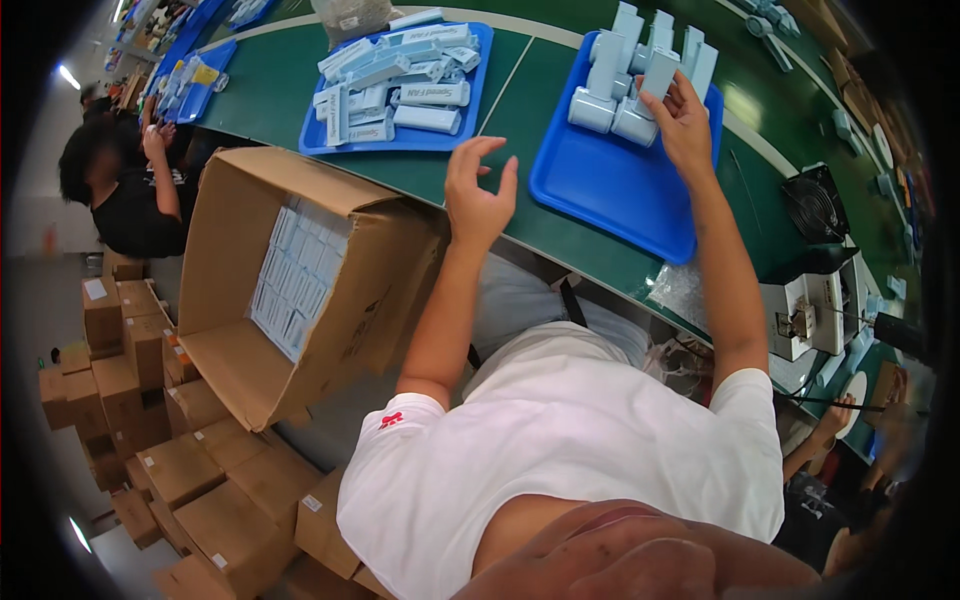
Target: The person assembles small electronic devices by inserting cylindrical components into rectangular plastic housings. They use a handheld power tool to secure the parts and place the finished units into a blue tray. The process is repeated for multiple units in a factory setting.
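My right hand (682, 125) closes its fingers and thumb on a pale blue plastic device (659, 72), which has a rectangular upper part and a rounded base. Several similar devices (592, 108) stand around it in the far part of a blue tray (612, 198). Above the near table edge hangs my left hand (477, 195), empty, its fingers curved and the thumb apart. It sits between that tray and a second blue tray (310, 128), which holds a heap of long pale blue and white pieces (428, 93) with dark print.
A large open cardboard box (240, 375), partly filled with rows of white-blue packs (300, 270), stands left of me. Stacked cartons (180, 468) fill the lower left. A black fan (815, 203) and a white machine (800, 310) are at the right. A co-worker (130, 190) sits far left.
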Demonstrator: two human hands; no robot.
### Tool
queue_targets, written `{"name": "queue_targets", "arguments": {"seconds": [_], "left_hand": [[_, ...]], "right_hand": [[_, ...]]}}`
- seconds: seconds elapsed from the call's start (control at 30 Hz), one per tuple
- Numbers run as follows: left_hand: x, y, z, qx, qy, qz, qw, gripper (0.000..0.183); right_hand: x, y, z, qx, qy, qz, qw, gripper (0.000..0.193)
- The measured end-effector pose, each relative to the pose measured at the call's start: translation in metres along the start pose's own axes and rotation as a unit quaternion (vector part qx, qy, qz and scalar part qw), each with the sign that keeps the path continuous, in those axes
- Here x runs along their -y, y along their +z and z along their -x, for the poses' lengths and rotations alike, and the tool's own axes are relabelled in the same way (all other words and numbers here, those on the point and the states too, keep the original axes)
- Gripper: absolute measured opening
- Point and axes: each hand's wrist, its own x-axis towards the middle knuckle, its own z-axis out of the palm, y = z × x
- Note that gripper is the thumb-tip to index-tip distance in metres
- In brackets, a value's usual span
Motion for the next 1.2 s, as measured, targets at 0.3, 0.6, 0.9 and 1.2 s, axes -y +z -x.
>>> {"name": "queue_targets", "arguments": {"seconds": [0.3,0.6,0.9,1.2], "left_hand": [[0.059,-0.009,-0.054,-0.107,0.022,-0.21,0.972,0.044],[0.079,0.006,-0.064,-0.106,0.016,-0.23,0.967,0.044],[0.077,0.002,-0.057,-0.15,0.036,-0.207,0.966,0.04],[0.068,0.008,-0.061,-0.139,0.037,-0.2,0.969,0.042]], "right_hand": [[-0.002,0.004,0.002,-0.07,-0.087,0.242,0.964,0.064],[0.052,-0.014,0.03,-0.105,-0.101,0.186,0.972,0.043],[0.249,-0.025,0.123,0.079,-0.508,-0.091,0.853,0.023],[0.269,-0.032,0.129,0.119,-0.527,-0.142,0.829,0.014]]}}
